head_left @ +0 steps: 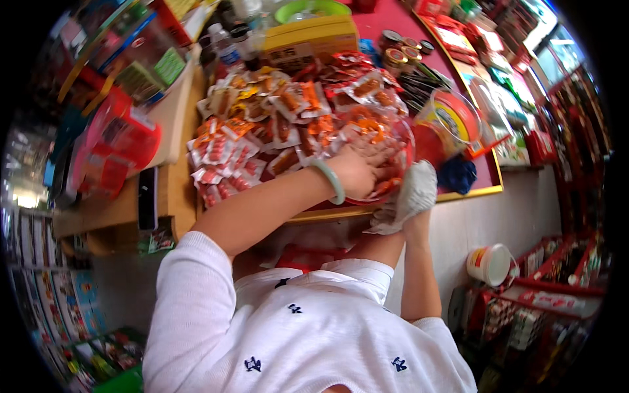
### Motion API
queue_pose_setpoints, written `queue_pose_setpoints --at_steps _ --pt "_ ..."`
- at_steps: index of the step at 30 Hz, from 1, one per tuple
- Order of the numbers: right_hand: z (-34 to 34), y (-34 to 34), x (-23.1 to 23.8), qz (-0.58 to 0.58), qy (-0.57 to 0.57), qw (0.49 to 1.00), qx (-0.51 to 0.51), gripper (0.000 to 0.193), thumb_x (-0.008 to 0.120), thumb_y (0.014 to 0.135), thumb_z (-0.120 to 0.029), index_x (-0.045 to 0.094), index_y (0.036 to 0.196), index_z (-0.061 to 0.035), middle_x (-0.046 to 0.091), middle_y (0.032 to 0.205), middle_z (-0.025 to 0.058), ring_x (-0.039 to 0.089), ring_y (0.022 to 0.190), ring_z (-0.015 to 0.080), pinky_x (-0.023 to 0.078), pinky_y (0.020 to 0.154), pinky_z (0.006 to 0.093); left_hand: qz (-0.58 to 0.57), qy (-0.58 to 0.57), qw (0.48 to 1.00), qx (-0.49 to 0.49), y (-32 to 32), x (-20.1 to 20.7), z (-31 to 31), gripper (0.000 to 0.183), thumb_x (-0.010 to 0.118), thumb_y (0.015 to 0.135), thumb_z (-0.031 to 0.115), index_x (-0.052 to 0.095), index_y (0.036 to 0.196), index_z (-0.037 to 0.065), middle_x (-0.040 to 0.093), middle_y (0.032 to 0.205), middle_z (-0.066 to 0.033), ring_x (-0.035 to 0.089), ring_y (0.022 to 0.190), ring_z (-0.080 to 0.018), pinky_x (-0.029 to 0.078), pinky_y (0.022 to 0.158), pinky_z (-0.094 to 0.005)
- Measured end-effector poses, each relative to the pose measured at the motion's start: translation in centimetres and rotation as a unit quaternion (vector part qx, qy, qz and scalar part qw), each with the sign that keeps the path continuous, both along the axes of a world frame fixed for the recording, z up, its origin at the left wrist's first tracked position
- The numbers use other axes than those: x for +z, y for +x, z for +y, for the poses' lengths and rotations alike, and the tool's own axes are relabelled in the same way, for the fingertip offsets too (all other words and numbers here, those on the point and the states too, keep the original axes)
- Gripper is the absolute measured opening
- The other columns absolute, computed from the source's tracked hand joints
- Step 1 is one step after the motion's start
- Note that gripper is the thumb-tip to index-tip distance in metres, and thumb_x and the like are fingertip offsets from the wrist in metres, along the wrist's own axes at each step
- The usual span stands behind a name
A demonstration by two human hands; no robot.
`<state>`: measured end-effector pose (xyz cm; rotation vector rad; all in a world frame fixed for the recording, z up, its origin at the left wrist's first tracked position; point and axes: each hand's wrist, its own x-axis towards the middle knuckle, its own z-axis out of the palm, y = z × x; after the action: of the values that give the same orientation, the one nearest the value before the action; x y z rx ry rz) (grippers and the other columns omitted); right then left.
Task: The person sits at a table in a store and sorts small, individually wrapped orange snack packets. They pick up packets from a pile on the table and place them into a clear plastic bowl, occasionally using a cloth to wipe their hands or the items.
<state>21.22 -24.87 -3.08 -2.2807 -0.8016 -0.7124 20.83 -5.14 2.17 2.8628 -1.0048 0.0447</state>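
Note:
My left hand [367, 167], with a pale green bangle [327, 180] at the wrist, reaches into a round clear plastic tub [411, 141] near the table's front edge. Its fingers are spread over small sealed snack packets with orange and red contents. Whitish, glove-like material covers my right hand [418, 187], which is against the tub's near right side; the fingers do not show. A loose pale flap [386, 223] hangs below it. To the left of the tub lies a broad heap of clear-wrapped snack packets [282, 118].
Right of the tub stand another clear tub with a yellow label [452, 121] and a dark blue crumpled bag [457, 173]. Behind the heap are a yellow box [311, 42], bottles [226, 49] and small jars [396, 56]. A red container [124, 131] sits at the left.

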Motion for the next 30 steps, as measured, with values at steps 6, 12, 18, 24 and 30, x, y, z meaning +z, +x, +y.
queue_pose_setpoints --at_steps 6,12,18,24,30 --pt "0.1 -2.8 1.2 0.453 0.459 0.763 0.041 0.035 0.044 0.097 -0.022 0.046 0.125 -0.0022 0.05 0.118 0.0124 0.048 0.114 0.0239 0.037 0.098 0.0345 -0.056 -0.326 0.941 0.065 -0.9 4.0 1.4 0.04 0.046 0.096 0.028 0.053 0.126 0.002 0.055 0.129 -0.0145 0.046 0.127 -0.0285 0.029 0.109 -0.0467" --pt "-1.8 -5.0 -0.4 0.254 0.43 0.866 0.025 0.036 0.039 0.101 -0.033 0.049 0.12 -0.0042 0.051 0.111 0.007 0.05 0.102 0.0145 0.04 0.095 0.0303 -0.04 -0.364 0.852 0.374 -7.2 3.7 11.0 0.035 0.061 0.087 0.018 0.057 0.118 0.002 0.061 0.115 -0.0143 0.057 0.108 -0.0299 0.042 0.096 -0.0405" --pt "-0.2 -9.5 0.5 0.393 0.591 0.687 0.157 0.037 0.041 0.099 -0.034 0.043 0.115 -0.0008 0.056 0.096 0.0103 0.056 0.083 0.023 0.046 0.082 0.0333 -0.176 0.062 0.808 0.559 -12.6 -4.7 22.0 0.047 0.057 0.086 0.021 0.048 0.128 0.001 0.06 0.118 -0.0181 0.059 0.107 -0.0309 0.048 0.09 -0.0423" --pt "5.4 -9.9 4.3 0.301 0.298 0.865 0.267 0.015 0.065 0.067 -0.014 0.053 0.069 -0.004 0.052 0.061 0.0074 0.049 0.054 0.0213 0.04 0.051 0.0318 -0.08 -0.096 0.798 0.59 -13.3 -2.2 18.3 0.038 0.051 0.09 0.02 0.054 0.124 0.002 0.062 0.118 -0.0146 0.063 0.101 -0.0297 0.051 0.085 -0.0386" --pt "12.1 -10.8 4.9 0.452 0.152 0.867 0.143 0.022 0.067 0.055 -0.004 0.059 0.076 -0.0052 0.055 0.065 0.0077 0.052 0.061 0.0185 0.041 0.055 0.0299 -0.185 -0.298 0.788 0.506 -15.3 -1.7 13.5 0.026 0.052 0.092 0.011 0.059 0.115 0.001 0.062 0.116 -0.0165 0.06 0.106 -0.0304 0.049 0.086 -0.0374"
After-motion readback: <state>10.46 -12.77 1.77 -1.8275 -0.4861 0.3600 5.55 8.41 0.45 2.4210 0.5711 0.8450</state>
